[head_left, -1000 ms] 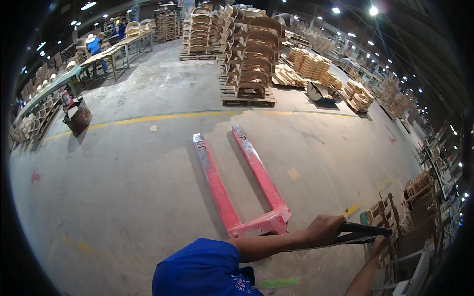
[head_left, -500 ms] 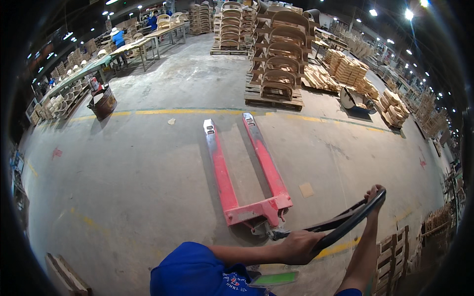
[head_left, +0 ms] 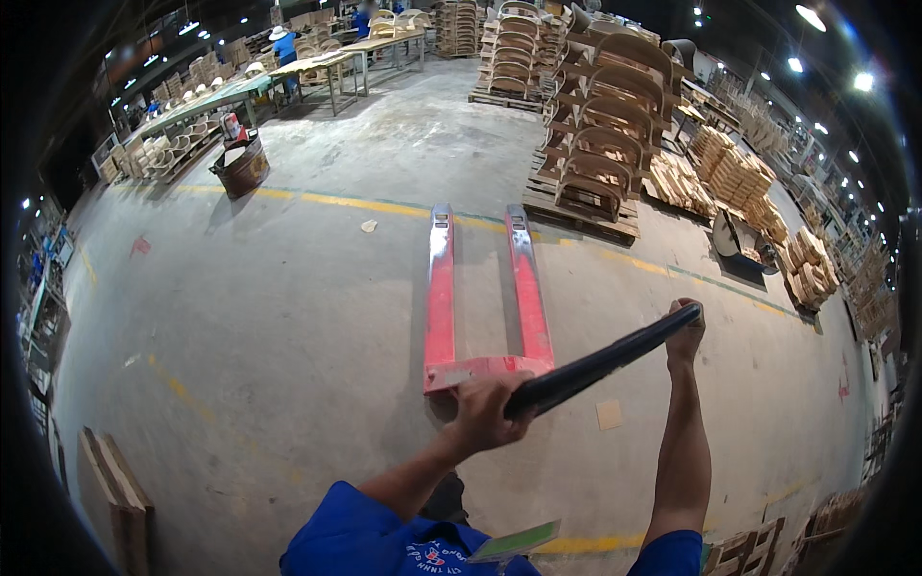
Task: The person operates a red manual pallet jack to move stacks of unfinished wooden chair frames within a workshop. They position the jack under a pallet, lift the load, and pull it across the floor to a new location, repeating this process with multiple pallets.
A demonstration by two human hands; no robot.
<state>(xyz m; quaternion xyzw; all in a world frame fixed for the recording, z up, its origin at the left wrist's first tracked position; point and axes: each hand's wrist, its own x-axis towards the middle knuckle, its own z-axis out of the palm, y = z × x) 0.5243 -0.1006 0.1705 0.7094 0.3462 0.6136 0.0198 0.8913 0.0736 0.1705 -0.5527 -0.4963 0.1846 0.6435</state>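
The red pallet jack (head_left: 480, 288) rests on bare concrete floor (head_left: 269, 317), both hands' fingers clenched round its black handle (head_left: 600, 362).

A single head-worn fisheye view looks forward and down from standing height. The person's own blue sleeves and forearms enter from the lower edge, close to the lens. It faces along the red pallet jack forks (head_left: 483, 288) toward stacked wooden frames (head_left: 595, 134) farther off. Straight floor lines bend near the dark rim, where detail is perhaps too warped to judge.
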